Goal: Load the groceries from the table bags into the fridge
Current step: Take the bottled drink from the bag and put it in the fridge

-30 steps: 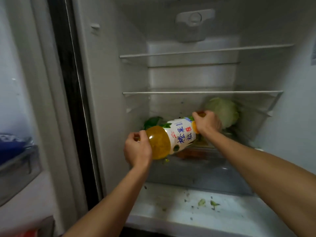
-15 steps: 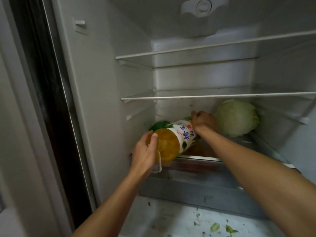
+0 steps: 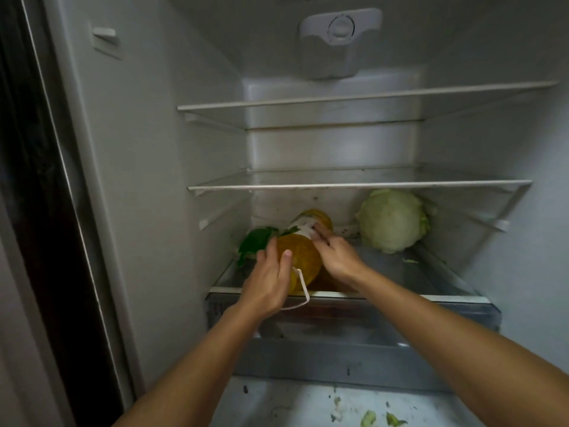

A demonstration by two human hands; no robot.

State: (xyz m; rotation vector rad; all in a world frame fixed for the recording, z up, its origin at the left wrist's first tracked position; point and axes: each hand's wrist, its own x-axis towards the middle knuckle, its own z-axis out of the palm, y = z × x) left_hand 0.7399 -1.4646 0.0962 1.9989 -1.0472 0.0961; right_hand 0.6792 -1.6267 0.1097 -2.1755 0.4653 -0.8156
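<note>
Amber oil bottle lies left of the cabbage; your left hand cups its base, your right hand presses fingers on its side.

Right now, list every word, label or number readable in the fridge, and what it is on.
None can be read.
Bottle label: white, with a dark mark, mostly hidden by the right hand and too blurred.
Control dial: no legible marking.

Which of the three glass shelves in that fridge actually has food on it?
The bottom shelf, just above the drawer. It holds the cabbage, the orange bottle lying on its side under both hands, and something green. The two shelves above show nothing.
</note>
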